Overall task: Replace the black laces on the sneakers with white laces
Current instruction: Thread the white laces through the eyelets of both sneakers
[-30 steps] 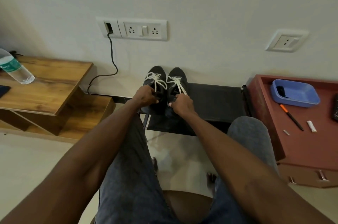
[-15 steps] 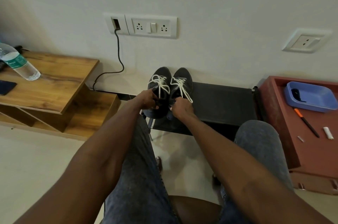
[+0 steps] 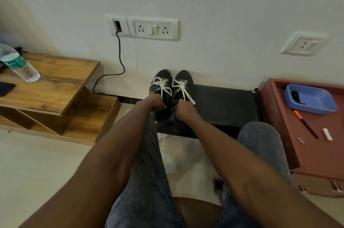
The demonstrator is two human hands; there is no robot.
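Dark sneakers [image 3: 171,86] point toward wall.

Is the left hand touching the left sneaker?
Touching: the head view shows the left hand gripping the left sneaker at its collar.

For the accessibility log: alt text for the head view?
Both hands, left and right, grip the heel ends of two dark sneakers with white laces, standing side by side on a black bench against the wall.

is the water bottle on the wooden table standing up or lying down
Standing up. The water bottle rests on its base on the wooden table; its slant looks like wide-angle lens distortion. Its cap is out of frame.
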